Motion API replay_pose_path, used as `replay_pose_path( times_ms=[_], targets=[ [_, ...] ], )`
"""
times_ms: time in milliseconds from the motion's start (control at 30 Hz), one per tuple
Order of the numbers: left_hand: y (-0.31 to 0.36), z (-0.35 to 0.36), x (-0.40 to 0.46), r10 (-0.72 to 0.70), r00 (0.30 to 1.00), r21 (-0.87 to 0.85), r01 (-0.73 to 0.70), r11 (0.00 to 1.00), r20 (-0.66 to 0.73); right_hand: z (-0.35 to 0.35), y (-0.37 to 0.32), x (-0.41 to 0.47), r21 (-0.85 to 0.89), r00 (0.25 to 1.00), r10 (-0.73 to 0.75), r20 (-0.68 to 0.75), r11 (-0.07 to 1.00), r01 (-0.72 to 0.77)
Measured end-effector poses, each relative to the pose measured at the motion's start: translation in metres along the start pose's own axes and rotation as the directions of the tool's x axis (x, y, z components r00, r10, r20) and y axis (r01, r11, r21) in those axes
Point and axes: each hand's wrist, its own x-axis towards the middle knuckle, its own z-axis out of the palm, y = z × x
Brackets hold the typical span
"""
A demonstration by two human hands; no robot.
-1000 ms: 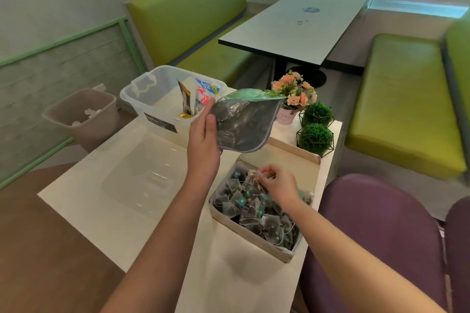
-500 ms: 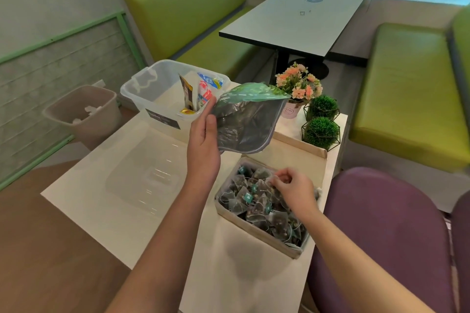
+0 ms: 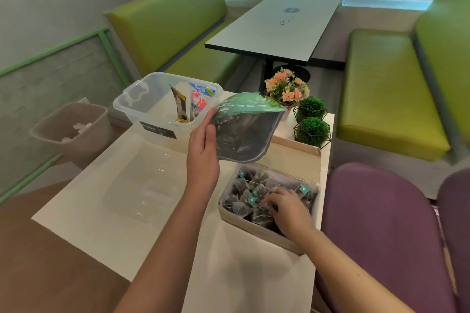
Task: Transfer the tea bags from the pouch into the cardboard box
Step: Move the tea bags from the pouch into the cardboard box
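Observation:
My left hand (image 3: 203, 146) grips the left edge of a green-topped, grey foil pouch (image 3: 244, 132) and holds it tilted above the table, just behind the cardboard box (image 3: 254, 227). The box sits open at the table's right side, its flap (image 3: 297, 154) folded back, and holds several pyramid tea bags (image 3: 245, 198) with teal tags. My right hand (image 3: 287, 208) is down inside the box among the tea bags, fingers curled into the pile; whether they pinch a bag is hidden.
A clear plastic bin (image 3: 132, 107) with snack packets stands at the table's back left. A pink flower pot (image 3: 287, 91) and two green ball plants (image 3: 311, 119) line the back right. A purple chair (image 3: 381, 236) is at my right, a waste bin (image 3: 71, 127) on the floor left.
My right hand moved from the box's far rim toward its near side and sank into the tea bags. The left hand kept the pouch raised in the same place.

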Motion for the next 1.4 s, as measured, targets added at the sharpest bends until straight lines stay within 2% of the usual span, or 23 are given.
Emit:
replay_pose_path(
  times_ms=[100, 167, 233, 333, 433, 500, 600, 633, 700, 767, 867, 933, 1000, 1100, 1167, 1400],
  targets=[
    [-0.001, -0.005, 0.001, 0.006, 1.0, -0.007, -0.006, 1.0, 0.006, -0.001, 0.002, -0.006, 0.022, 0.973, 0.069, -0.22, 0.998, -0.066],
    [-0.001, -0.009, 0.002, 0.007, 1.0, -0.016, -0.007, 1.0, 0.016, 0.003, 0.007, -0.013, -0.027, 0.954, 0.099, -0.284, 0.993, -0.111],
    [-0.001, -0.011, 0.003, 0.009, 1.0, -0.017, -0.008, 1.0, 0.022, 0.006, 0.01, -0.019, -0.035, 0.959, 0.146, -0.242, 0.987, -0.159],
    [-0.002, -0.016, 0.001, 0.007, 0.999, -0.037, -0.005, 0.999, 0.039, 0.008, 0.01, -0.02, 0.05, 0.971, 0.206, -0.119, 0.978, -0.202],
    [-0.003, -0.02, 0.001, 0.009, 0.999, -0.049, -0.007, 0.999, 0.047, 0.006, 0.006, -0.017, 0.077, 0.992, 0.117, -0.047, 0.991, -0.114],
    [-0.001, -0.022, 0.0, 0.01, 0.998, -0.061, -0.006, 0.998, 0.059, 0.007, 0.001, -0.017, 0.091, 0.99, 0.082, -0.113, 0.993, -0.072],
    [0.003, -0.025, -0.001, 0.001, 0.997, -0.086, 0.005, 0.996, 0.072, 0.008, -0.006, -0.019, -0.089, 0.94, 0.191, -0.281, 0.971, -0.224],
    [0.003, -0.026, -0.001, 0.001, 0.997, -0.101, 0.007, 0.995, 0.078, 0.007, -0.008, -0.02, -0.159, 0.937, 0.23, -0.262, 0.948, -0.277],
    [0.001, -0.028, 0.0, 0.002, 0.997, -0.126, 0.008, 0.992, 0.083, 0.006, -0.007, -0.019, -0.211, 0.952, 0.288, -0.099, 0.929, -0.303],
    [0.0, -0.03, 0.0, 0.005, 0.997, -0.122, 0.005, 0.992, 0.078, 0.002, -0.006, -0.019, -0.161, 0.956, 0.294, -0.003, 0.943, -0.291],
    [0.003, -0.031, 0.001, 0.016, 0.998, -0.123, -0.008, 0.992, 0.059, -0.015, -0.01, -0.013, 0.038, 0.956, 0.27, -0.111, 0.963, -0.267],
    [0.004, -0.031, 0.003, 0.025, 0.998, -0.125, -0.018, 0.992, 0.051, -0.038, -0.023, -0.005, 0.293, 0.94, 0.294, -0.175, 0.927, -0.235],
    [0.006, -0.031, 0.004, 0.031, 0.999, -0.109, -0.027, 0.994, 0.043, -0.065, -0.039, 0.006, 0.44, 0.924, 0.286, -0.254, 0.885, -0.153],
    [0.009, -0.03, 0.004, 0.04, 0.999, -0.096, -0.037, 0.995, 0.03, -0.103, -0.061, 0.02, 0.522, 0.899, 0.212, -0.383, 0.852, 0.021],
    [0.012, -0.029, 0.004, 0.042, 0.999, -0.105, -0.038, 0.994, 0.03, -0.122, -0.072, 0.026, 0.555, 0.899, 0.168, -0.406, 0.826, 0.096],
    [0.039, -0.027, 0.001, 0.081, 0.997, -0.182, -0.077, 0.98, 0.013, -0.154, -0.086, 0.033, 0.556, 0.88, 0.126, -0.457, 0.813, 0.172]
  ],
)
